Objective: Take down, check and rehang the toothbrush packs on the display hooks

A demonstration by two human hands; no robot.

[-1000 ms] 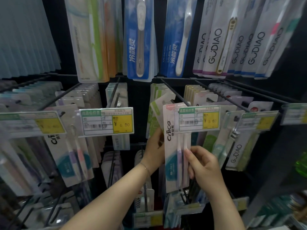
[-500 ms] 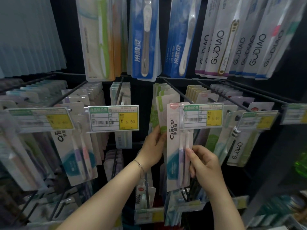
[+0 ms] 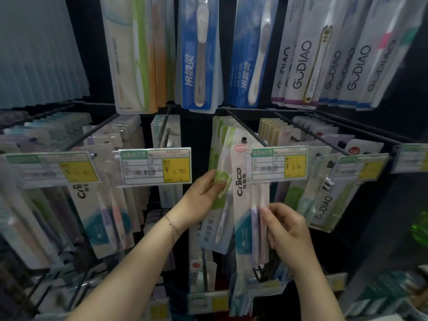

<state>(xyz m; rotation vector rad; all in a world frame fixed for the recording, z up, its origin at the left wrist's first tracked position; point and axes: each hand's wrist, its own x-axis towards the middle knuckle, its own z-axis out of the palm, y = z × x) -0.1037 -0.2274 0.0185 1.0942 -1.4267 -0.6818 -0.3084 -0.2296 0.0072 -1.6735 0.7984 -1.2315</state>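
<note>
On the far left the hanging packs (image 3: 102,205) sit in tidy rows on their wires, and the 6.00 price tag (image 3: 155,166) closes the front of one row, so nothing there needs me for now. Next comes my left hand (image 3: 203,198): it holds the green pack (image 3: 216,228) by its left edge, and the pack is tilted a little, not hanging straight. I judge I hold it aside like this so it does not cover the place where the next pack must go. Just right of it, and partly in front of it, is the Cnice pack (image 3: 243,216), the one in work now. It stands upright before the row, w/ its top beside the front price tag (image 3: 279,164), near the tip of the hook (image 3: 245,128). I cannot tell if its hole is already on the wire, bc the tag hides that spot. My right hand (image 3: 287,228) pinches this pack at its right edge, abt the middle of its height, w/ fingertips (image 3: 264,212) on the clear blister over the two brushes. It is a narrow grip, good for steering the thin card w/o bending it. Further right a GUDIAO pack (image 3: 324,205) hangs on the neighbour hook, near my hand. The step looks like rehanging: the top must find the hook tip behind the tag.
</note>
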